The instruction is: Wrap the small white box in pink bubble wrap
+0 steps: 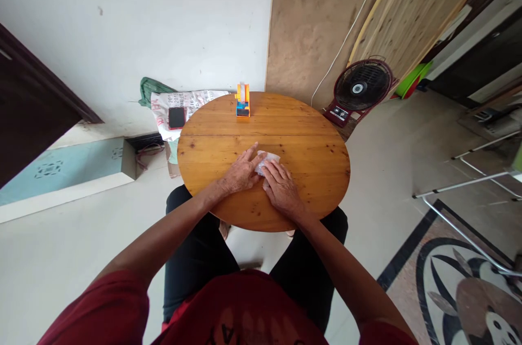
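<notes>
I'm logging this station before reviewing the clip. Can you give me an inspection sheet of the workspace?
Surface: round wooden table, plank top.
Things in hand: small white sheet, flat near the table's middle.
Clutter: orange-and-blue tape dispenser at the far edge.
Hands: left hand and right hand lie flat on the sheet, fingers open.
Cables: white cable running up the wooden board.
Surroundings: floor fan, printed sack, metal rack.
</notes>
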`<state>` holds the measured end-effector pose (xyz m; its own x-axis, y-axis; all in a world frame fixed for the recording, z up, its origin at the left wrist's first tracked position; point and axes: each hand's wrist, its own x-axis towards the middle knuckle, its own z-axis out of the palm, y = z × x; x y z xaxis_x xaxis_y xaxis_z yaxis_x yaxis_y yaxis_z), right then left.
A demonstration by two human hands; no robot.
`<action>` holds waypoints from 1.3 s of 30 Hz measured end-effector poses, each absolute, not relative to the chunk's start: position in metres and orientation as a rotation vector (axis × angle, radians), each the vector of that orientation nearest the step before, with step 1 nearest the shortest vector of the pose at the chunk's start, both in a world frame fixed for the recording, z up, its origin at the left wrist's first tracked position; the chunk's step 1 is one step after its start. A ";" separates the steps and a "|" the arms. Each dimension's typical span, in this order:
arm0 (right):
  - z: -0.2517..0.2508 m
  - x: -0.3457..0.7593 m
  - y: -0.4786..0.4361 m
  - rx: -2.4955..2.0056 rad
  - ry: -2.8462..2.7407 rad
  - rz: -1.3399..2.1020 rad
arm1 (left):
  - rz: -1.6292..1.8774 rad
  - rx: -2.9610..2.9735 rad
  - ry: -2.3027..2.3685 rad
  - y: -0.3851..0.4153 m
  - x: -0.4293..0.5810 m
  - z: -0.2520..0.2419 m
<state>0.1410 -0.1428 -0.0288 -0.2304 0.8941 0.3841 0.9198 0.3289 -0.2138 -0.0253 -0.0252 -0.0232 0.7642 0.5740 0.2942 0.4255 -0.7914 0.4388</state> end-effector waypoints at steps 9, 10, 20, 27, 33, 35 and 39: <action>-0.032 0.139 -0.144 -1.643 -2.169 -0.157 | 0.641 2.641 0.344 0.006 -0.009 -0.046; -0.031 0.139 -0.144 -1.642 -2.169 -0.160 | 0.676 2.609 0.335 0.008 -0.006 -0.051; -0.014 0.142 -0.137 -1.595 -2.059 0.059 | 0.782 1.892 0.424 -0.002 0.006 -0.032; 0.015 0.171 -0.093 -1.490 -1.745 0.459 | 0.480 1.530 0.681 0.008 0.018 -0.005; 0.010 0.197 -0.060 -1.413 -1.524 0.949 | 0.481 1.439 0.811 0.007 0.022 -0.001; 0.008 0.198 -0.055 -1.384 -1.492 0.997 | 0.489 1.545 0.818 0.007 0.017 -0.003; 0.004 0.197 -0.045 -1.318 -1.460 1.121 | 0.607 1.751 0.830 0.010 0.005 -0.004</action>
<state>0.1966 -0.0451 0.0039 -0.0837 0.9962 0.0234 0.2345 0.0425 -0.9712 0.0048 0.0095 -0.0037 0.6296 0.7769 0.0055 0.2413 -0.2024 0.9491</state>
